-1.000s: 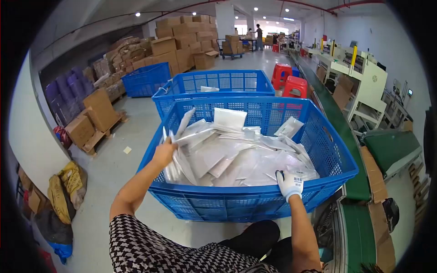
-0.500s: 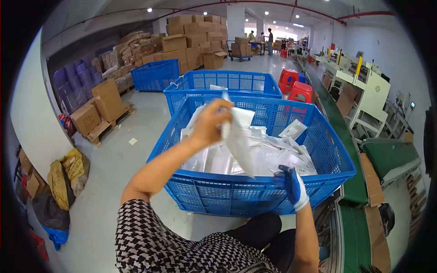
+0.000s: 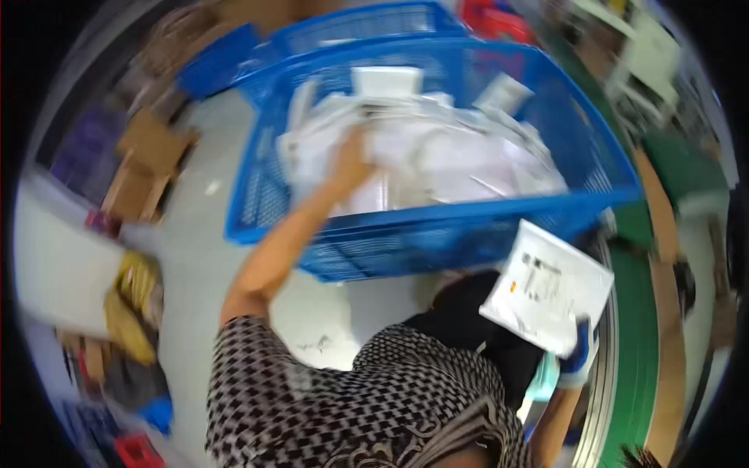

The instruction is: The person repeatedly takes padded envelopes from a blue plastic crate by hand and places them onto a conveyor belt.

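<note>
My right hand (image 3: 579, 356), in a blue and white glove, grips a white mailer (image 3: 548, 287) by its lower right corner. A printed label with dark marks and a small orange spot faces up on it. The mailer is in front of the blue crate (image 3: 421, 226), beside the green conveyor. My bare left hand (image 3: 355, 160) reaches over the near side of that crate into a heap of white mailers (image 3: 468, 160). Motion smears its fingers, so whether it holds one cannot be made out.
A second blue crate (image 3: 367, 25) stands directly behind the first. The green conveyor belt (image 3: 630, 351) runs along my right side, with cardboard (image 3: 663, 382) beside it. Cardboard boxes (image 3: 148, 160) stand to the left, and yellow sacks (image 3: 134, 304) lie nearer.
The view has tipped downward. A white mailer is now in my right hand, which moved right and down from the crate's rim. My left hand, which held a mailer up, has lowered into the heap.
</note>
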`<state>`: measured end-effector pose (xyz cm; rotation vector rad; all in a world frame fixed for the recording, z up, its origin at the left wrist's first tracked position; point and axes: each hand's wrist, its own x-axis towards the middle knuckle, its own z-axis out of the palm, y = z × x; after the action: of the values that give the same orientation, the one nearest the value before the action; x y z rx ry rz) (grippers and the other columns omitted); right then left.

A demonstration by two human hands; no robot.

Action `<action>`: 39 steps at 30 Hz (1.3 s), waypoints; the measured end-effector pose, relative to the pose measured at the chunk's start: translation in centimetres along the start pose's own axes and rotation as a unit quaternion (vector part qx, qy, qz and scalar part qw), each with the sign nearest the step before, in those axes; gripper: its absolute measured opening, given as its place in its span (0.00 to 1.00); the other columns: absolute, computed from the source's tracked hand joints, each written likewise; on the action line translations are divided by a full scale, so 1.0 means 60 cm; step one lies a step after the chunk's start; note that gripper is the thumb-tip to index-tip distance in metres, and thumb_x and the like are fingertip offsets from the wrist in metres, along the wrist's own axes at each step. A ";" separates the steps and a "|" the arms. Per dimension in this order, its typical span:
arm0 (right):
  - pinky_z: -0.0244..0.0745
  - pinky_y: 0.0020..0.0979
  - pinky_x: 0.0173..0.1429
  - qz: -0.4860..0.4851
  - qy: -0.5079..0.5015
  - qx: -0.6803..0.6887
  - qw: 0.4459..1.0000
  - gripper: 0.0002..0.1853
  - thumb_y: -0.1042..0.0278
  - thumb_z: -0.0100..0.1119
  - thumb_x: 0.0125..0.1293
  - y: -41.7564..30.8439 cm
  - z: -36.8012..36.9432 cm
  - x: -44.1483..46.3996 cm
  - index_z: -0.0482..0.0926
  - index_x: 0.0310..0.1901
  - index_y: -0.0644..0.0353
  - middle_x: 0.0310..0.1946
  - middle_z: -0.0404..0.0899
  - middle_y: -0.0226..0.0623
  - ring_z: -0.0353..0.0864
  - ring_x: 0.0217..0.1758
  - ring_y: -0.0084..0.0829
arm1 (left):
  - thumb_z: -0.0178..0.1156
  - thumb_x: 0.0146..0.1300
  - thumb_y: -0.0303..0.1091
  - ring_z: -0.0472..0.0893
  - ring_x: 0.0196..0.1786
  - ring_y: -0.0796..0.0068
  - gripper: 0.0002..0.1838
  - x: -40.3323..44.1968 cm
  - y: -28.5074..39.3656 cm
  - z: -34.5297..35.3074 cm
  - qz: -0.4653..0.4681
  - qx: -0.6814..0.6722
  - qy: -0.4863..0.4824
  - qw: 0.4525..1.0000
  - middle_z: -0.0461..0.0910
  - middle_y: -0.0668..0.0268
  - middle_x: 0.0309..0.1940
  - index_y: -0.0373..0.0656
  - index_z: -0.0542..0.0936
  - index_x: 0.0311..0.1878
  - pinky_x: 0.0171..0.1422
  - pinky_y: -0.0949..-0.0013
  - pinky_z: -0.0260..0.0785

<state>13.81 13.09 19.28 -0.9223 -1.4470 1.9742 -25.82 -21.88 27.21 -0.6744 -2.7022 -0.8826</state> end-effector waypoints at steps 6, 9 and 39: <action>0.70 0.24 0.45 -0.122 0.176 -0.005 0.977 0.15 0.67 0.56 0.61 -0.007 -0.124 0.007 0.76 0.46 0.69 0.40 0.78 0.41 0.75 0.39 0.29 | 0.70 0.41 0.40 0.66 0.59 0.43 0.52 0.047 -0.342 0.068 0.116 0.214 -0.194 0.950 0.63 0.43 0.60 0.36 0.53 0.68 0.64 0.54 0.60; 0.69 0.25 0.49 -0.295 0.248 -0.279 0.880 0.14 0.72 0.53 0.63 0.023 -0.235 0.011 0.76 0.48 0.70 0.43 0.79 0.41 0.76 0.42 0.30 | 0.66 0.43 0.32 0.68 0.57 0.40 0.52 0.028 -0.369 0.071 0.026 0.205 -0.242 0.948 0.65 0.42 0.58 0.43 0.47 0.70 0.62 0.53 0.63; 0.69 0.21 0.41 0.036 -0.067 -0.030 0.997 0.16 0.65 0.50 0.66 0.019 0.080 0.047 0.75 0.51 0.63 0.34 0.79 0.35 0.75 0.33 0.25 | 0.61 0.45 0.25 0.72 0.54 0.66 0.34 -0.091 0.138 -0.312 0.069 -0.219 0.142 0.963 0.69 0.59 0.59 0.42 0.68 0.61 0.59 0.73 0.62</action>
<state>8.32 11.96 18.54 -0.8950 -1.5748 2.0911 -15.83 -29.20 44.38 -0.7413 -2.1953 -1.4343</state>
